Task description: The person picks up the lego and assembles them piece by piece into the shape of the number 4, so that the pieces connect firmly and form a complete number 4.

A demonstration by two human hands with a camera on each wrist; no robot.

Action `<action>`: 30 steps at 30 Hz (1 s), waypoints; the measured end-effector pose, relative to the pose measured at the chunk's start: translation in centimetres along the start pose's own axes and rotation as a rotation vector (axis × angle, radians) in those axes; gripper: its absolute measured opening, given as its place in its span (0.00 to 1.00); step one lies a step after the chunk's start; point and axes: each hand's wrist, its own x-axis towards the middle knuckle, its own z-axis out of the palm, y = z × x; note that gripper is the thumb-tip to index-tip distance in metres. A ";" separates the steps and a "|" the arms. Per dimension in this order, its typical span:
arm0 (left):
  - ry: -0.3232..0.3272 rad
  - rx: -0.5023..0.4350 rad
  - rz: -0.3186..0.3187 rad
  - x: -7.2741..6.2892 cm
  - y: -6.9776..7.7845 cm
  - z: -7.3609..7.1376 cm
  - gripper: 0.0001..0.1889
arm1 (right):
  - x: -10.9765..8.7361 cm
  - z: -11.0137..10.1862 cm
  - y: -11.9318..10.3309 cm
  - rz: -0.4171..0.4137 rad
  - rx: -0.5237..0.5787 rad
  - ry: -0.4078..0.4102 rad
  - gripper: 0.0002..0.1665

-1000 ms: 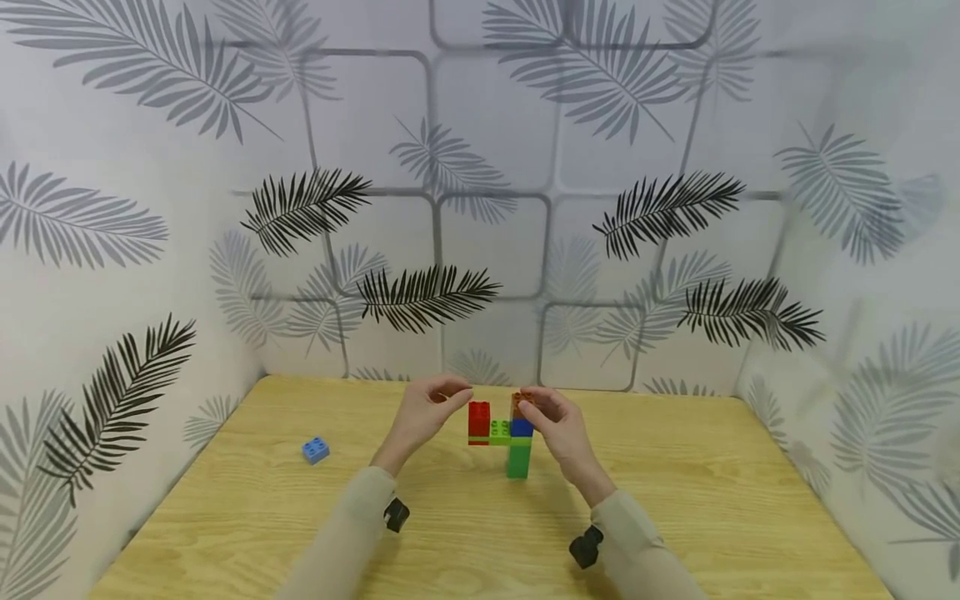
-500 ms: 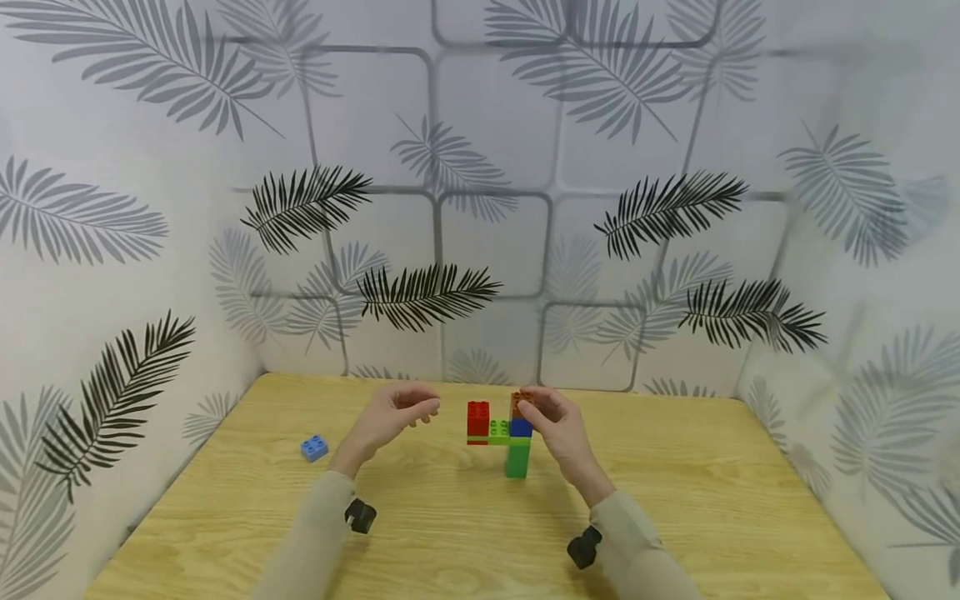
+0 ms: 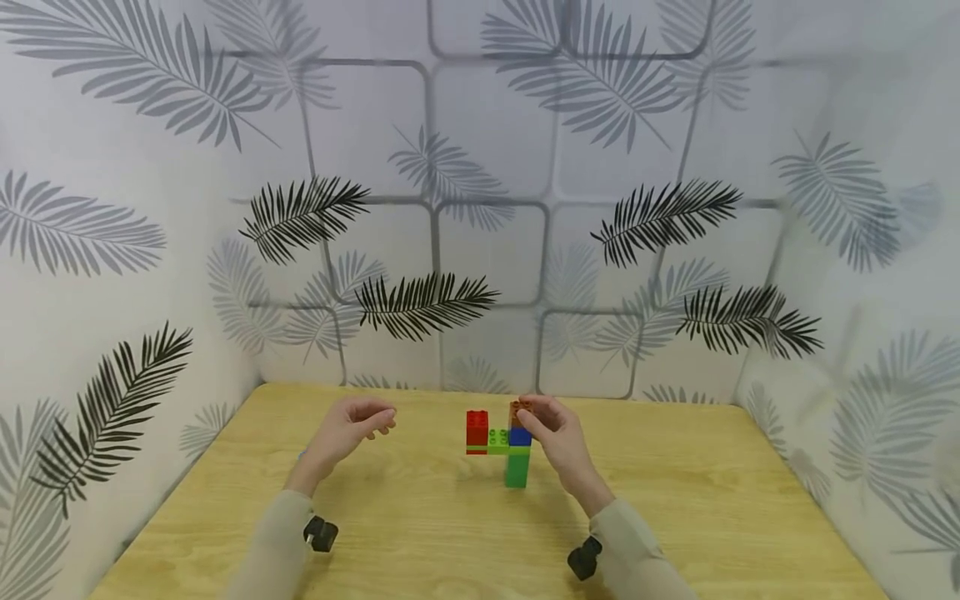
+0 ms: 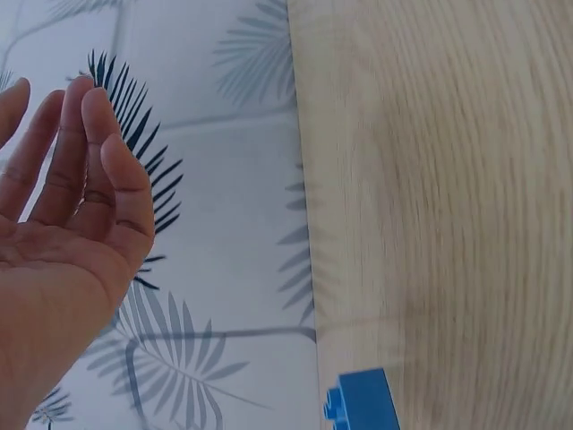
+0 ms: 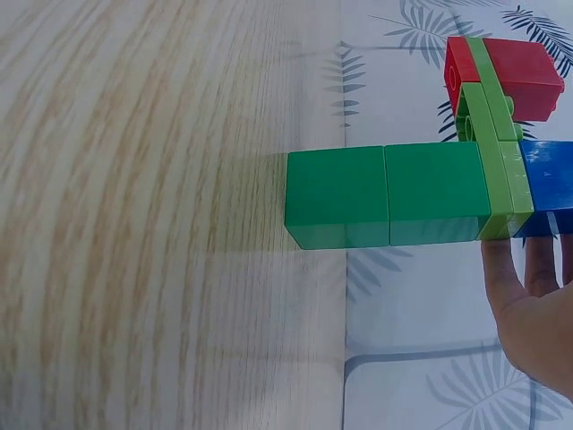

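My right hand (image 3: 558, 437) pinches the orange-brown toy brick (image 3: 516, 414) atop a small tower. Below it come a dark blue brick (image 3: 519, 437), a lime green layer (image 3: 498, 443) and two stacked green bricks (image 5: 385, 197) at the foot. The lime layer juts left like an arm and carries red bricks (image 3: 477, 427) at its end. Left of the tower my left hand (image 3: 341, 433) hovers with nothing in it, fingers loosely bent. A lighter blue brick (image 4: 365, 400) lies on the table, mostly hidden behind the left wrist in the head view.
The wooden table (image 3: 450, 533) ends at a back wall (image 3: 495, 350) covered with leaf-patterned sheeting, which also lines both sides. Black wrist cameras (image 3: 321, 534) sit on both forearms.
My left hand has moved left, away from the red bricks, towards the loose blue brick, and now covers most of it. The right hand stays at the tower's top.
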 end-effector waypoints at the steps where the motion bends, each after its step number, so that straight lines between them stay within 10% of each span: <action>1: 0.010 0.002 -0.012 -0.1 -0.2 -0.3 0.18 | -0.1 0.0 0.0 0.000 -0.001 -0.001 0.23; 14: 0.117 0.012 -0.062 -1.9 -2.1 -4.0 0.21 | 0.1 -0.2 0.4 0.003 0.003 -0.016 0.22; 30: 0.077 0.106 -0.158 -3.7 -4.7 -6.2 0.24 | 0.1 -0.1 0.2 0.018 0.025 -0.011 0.22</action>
